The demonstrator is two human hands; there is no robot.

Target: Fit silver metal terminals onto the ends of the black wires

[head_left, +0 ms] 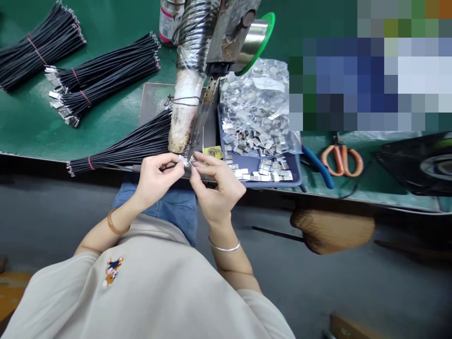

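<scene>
My left hand (158,175) pinches the end of a black cable, with a small silvery piece at its fingertips. Beside it, my right hand (215,186) has thumb and fingers curled close to another small metal piece (192,160); whether it grips that piece is too small to tell. Both hands meet under the tip of a soldering machine (208,101) and a plastic-wrapped hose (185,108). A loose fan of black cables (132,143), tied with a red band, lies to the left of the hands. The blue tray (300,172) at the right holds many small metal connectors (266,168).
More banded black cable bundles (109,63) lie at the back left of the green table (116,23). A can (169,23) stands behind the hose. Orange-handled scissors (342,160) and a blue-handled tool (319,167) lie right of the tray. A wooden stool (334,230) is below.
</scene>
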